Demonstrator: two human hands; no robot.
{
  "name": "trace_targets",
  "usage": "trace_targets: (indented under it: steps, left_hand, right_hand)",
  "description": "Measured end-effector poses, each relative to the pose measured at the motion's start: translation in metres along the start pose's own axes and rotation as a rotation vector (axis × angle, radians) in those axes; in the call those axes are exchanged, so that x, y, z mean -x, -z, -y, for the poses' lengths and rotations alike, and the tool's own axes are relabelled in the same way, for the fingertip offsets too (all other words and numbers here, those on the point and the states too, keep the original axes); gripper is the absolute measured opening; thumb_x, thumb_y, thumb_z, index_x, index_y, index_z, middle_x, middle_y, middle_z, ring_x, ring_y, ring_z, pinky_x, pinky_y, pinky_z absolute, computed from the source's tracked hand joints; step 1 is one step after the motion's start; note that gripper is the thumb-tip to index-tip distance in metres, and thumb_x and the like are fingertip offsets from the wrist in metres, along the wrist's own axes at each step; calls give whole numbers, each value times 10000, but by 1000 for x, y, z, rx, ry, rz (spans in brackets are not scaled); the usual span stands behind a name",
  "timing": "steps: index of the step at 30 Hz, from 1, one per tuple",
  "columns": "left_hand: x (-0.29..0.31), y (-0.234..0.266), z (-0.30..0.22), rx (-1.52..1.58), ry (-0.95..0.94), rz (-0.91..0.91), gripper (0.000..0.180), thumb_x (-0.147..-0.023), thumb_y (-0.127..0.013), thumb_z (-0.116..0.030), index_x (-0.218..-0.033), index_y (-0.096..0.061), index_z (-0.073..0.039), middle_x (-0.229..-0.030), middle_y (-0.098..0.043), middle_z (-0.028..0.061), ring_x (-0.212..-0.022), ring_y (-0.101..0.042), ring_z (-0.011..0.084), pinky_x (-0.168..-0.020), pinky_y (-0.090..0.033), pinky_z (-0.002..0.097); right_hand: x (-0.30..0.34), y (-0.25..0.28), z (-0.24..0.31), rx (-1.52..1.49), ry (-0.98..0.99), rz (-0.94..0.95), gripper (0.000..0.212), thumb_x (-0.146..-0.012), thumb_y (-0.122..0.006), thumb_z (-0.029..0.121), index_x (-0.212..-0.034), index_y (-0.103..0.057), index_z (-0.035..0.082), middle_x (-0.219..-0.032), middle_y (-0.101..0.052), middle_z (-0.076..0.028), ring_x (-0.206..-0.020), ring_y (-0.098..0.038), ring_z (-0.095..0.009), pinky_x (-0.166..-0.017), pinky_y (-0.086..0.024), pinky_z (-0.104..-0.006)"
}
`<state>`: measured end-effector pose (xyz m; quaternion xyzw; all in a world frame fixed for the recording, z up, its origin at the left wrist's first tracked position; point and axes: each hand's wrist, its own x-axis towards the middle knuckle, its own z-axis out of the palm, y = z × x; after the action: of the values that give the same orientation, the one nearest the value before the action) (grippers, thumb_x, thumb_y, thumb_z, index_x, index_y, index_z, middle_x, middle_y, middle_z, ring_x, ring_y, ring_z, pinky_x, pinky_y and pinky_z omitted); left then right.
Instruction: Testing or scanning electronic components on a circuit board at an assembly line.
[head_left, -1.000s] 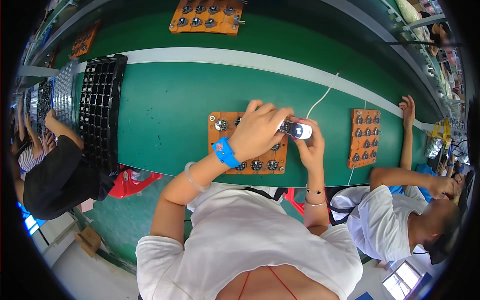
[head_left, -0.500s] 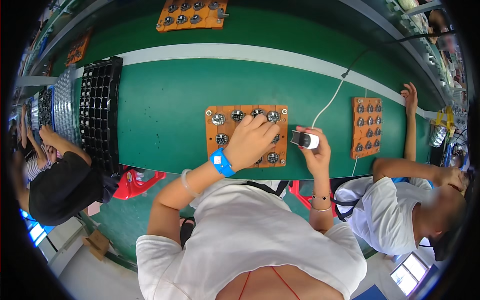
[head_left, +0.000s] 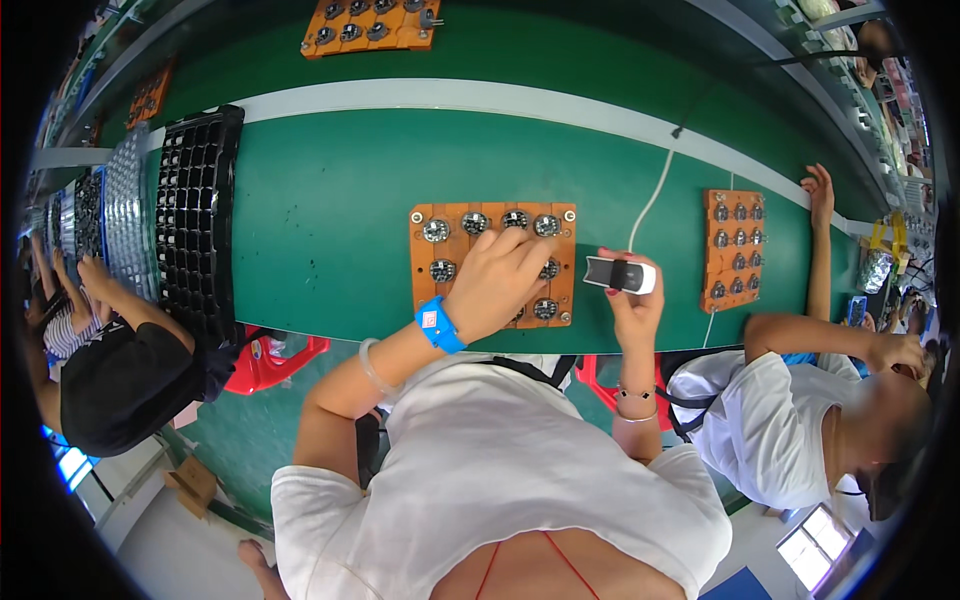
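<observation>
An orange fixture board (head_left: 421, 294) lies on the green table in front of me, carrying rows of small round circuit parts (head_left: 436, 231). Over its middle, my left hand (head_left: 492, 285) bends its fingers down among the parts, fingertips close together. What they pinch, if anything, is hidden, and the hand covers some of the parts. Just off the board's right edge, my right hand (head_left: 636, 315) grips a white and black corded handheld device (head_left: 625, 275). Its curved dark mouth faces the board, and a pale cable (head_left: 652, 207) runs up from it.
A black compartment tray (head_left: 198, 220) stands at the left, with clear plastic trays (head_left: 130, 225) beyond. Similar orange boards lie at the right (head_left: 733, 248) and far side (head_left: 370, 28). Co-workers sit on both sides; the right one's arm (head_left: 821, 250) reaches along the table.
My left hand has shifted slightly left over the board, its fingers bent a little differently. The device in my right hand has turned, showing more of its curved mouth.
</observation>
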<state>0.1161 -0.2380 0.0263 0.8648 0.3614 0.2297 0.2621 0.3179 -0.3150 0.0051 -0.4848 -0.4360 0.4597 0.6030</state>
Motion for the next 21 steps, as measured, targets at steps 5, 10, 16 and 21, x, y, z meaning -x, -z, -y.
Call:
trace_targets:
  steps: [5,10,16,21]
  left_hand:
    - [16,17,6,-133,-6,-11,453,-679,-725,-127,-1095,-552,-81,-915,-610,30,-887,-510,196,-722,-359,339]
    - [20,18,11,-53,11,-10,418,-688,-712,-103,-1080,-567,-86,-903,-616,16,-868,-505,198,-729,-350,345]
    - [23,17,14,24,51,-71,389,-701,-707,-98,-1066,-572,-108,-884,-622,14,-847,-508,194,-746,-348,339]
    - [25,13,19,2,-66,-122,103,-713,-699,-111,-803,-651,-102,-882,-631,-12,-871,-522,163,-754,-348,335]
  right_hand:
    - [-8,-7,14,130,60,131,379,-775,-612,-87,-1127,-524,23,-1154,-590,-175,-1081,-578,-263,-917,-461,-339]
    - [-20,-24,20,546,136,305,361,-723,-621,-68,-1072,-587,19,-1100,-645,-146,-1033,-587,-250,-900,-466,-335]
    - [-21,-41,18,553,112,356,345,-701,-631,-58,-1038,-612,14,-1081,-668,-111,-1006,-580,-231,-882,-468,-320]
    - [-16,-33,7,449,86,260,399,-711,-617,-97,-1087,-558,22,-1105,-635,-157,-1045,-582,-254,-893,-474,-345]
